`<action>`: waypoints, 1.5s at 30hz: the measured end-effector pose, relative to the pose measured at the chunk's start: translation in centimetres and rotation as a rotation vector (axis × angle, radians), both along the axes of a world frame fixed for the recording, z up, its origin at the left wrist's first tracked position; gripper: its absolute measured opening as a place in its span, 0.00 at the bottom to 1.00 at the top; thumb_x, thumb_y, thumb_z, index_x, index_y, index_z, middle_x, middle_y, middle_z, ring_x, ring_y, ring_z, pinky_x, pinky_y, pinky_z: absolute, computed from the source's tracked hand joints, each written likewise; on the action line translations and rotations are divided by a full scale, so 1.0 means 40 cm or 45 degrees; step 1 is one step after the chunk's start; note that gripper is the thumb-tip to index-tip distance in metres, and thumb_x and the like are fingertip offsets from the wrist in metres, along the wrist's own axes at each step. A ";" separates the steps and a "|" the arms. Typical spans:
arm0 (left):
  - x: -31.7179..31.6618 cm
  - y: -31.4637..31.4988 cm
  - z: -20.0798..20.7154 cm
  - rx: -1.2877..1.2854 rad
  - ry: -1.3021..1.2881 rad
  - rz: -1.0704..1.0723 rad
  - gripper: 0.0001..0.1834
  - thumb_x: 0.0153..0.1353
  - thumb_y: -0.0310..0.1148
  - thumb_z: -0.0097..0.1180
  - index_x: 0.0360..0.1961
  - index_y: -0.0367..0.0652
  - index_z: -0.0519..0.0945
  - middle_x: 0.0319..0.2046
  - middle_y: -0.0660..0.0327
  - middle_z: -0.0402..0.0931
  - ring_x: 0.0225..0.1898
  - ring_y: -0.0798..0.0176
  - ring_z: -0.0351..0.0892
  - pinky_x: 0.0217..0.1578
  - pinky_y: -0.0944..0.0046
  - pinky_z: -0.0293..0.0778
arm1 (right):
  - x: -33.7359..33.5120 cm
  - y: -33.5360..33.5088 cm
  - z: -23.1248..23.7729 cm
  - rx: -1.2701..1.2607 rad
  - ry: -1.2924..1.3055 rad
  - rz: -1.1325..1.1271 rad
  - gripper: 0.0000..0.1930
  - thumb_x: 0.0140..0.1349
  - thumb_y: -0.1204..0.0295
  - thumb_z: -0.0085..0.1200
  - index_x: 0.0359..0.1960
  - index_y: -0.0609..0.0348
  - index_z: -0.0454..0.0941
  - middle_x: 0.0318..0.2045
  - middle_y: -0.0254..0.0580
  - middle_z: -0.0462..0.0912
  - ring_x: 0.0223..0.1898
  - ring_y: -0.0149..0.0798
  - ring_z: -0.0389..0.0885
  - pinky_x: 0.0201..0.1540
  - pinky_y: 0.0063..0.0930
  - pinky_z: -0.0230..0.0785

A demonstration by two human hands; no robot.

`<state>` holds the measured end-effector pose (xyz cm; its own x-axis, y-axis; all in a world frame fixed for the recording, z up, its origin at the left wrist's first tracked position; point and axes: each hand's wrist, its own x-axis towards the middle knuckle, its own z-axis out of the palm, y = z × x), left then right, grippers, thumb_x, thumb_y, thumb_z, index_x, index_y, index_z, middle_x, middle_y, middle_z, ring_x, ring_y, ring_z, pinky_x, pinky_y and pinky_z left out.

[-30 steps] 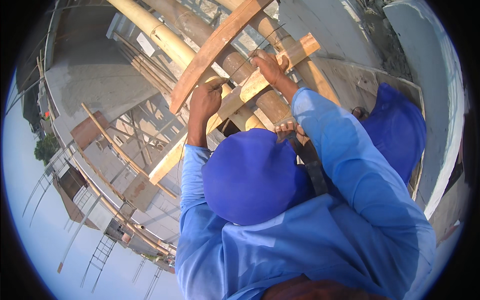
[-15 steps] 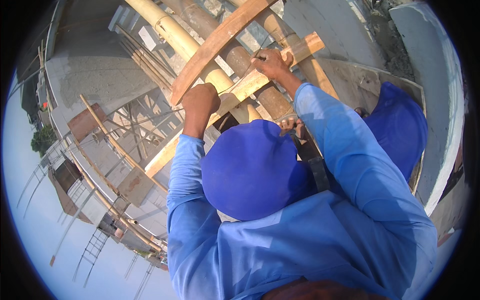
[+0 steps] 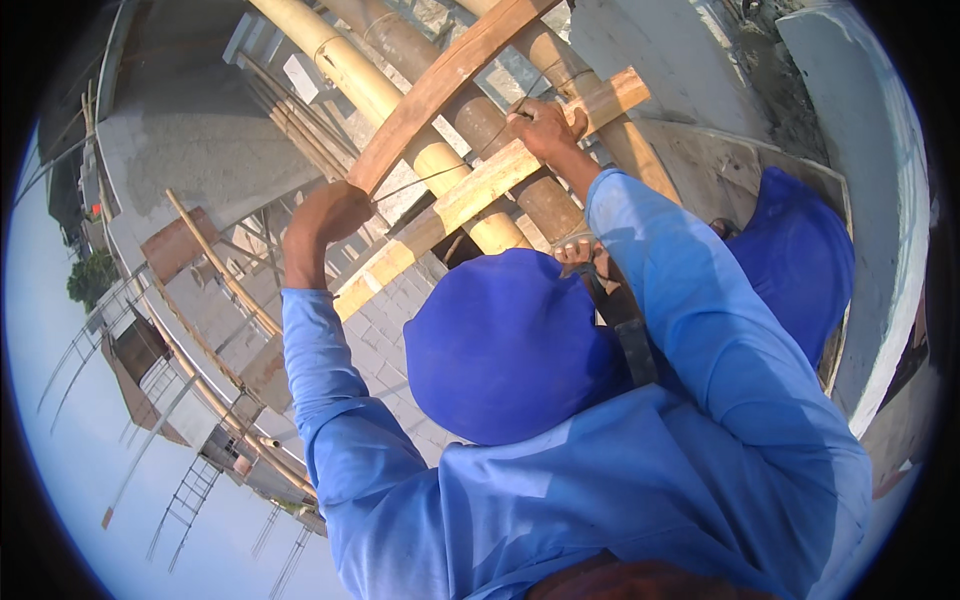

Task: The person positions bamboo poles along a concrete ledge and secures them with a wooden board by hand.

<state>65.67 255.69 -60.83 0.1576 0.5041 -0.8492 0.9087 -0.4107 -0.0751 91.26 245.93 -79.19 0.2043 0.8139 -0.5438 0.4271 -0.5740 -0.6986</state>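
Note:
A thin dark cord (image 3: pixel 425 180) runs slackly between my two hands, above bamboo poles and timber bars. My left hand (image 3: pixel 325 218) is closed on its left end, just beside the lower end of the reddish-brown wooden plank (image 3: pixel 440 85). My right hand (image 3: pixel 545 130) closes its fingers on the cord next to a pale wooden batten (image 3: pixel 490 185). This batten lies across a yellow bamboo pole (image 3: pixel 375 95), a brown pole (image 3: pixel 550 205) and another bamboo pole (image 3: pixel 565 70).
My knees, in blue trousers (image 3: pixel 505 345), are bent below the batten, and one bare foot (image 3: pixel 575 255) shows on the poles. A grey concrete wall (image 3: pixel 865 180) stands at the right. Grey blockwork (image 3: pixel 385 345) lies far below on the left, beside bamboo scaffolding (image 3: pixel 215 410).
My left hand has moved left and slightly down, away from the batten, drawing out more of the cord. My right hand stays almost in place.

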 end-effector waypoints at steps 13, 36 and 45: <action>0.108 0.073 -0.294 0.572 -0.335 0.237 0.29 0.46 0.47 0.63 0.46 0.39 0.78 0.35 0.47 0.82 0.41 0.46 0.82 0.42 0.55 0.76 | 0.007 -0.009 0.010 0.067 0.014 0.196 0.15 0.39 0.73 0.56 0.33 0.42 0.80 0.35 0.27 0.77 0.52 0.33 0.68 0.61 0.59 0.28; -0.434 -0.204 -0.023 1.036 0.358 0.764 0.17 0.42 0.35 0.60 0.33 0.38 0.78 0.33 0.44 0.81 0.38 0.41 0.80 0.39 0.49 0.74 | -0.002 -0.013 -0.005 0.116 -0.069 0.184 0.15 0.45 0.71 0.51 0.37 0.44 0.80 0.38 0.32 0.79 0.52 0.40 0.69 0.63 0.58 0.36; -0.350 -0.118 -0.287 0.693 0.220 0.498 0.16 0.47 0.35 0.59 0.35 0.36 0.80 0.35 0.44 0.81 0.41 0.43 0.81 0.41 0.52 0.76 | 0.002 -0.007 -0.067 0.126 -0.178 0.279 0.14 0.58 0.66 0.46 0.45 0.37 0.79 0.50 0.31 0.77 0.61 0.37 0.64 0.61 0.66 0.29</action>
<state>51.67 250.97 -72.32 -0.2373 0.8577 -0.4561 0.9388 0.0817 -0.3348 91.36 245.65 -81.89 0.0852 0.8947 -0.4385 0.6299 -0.3893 -0.6720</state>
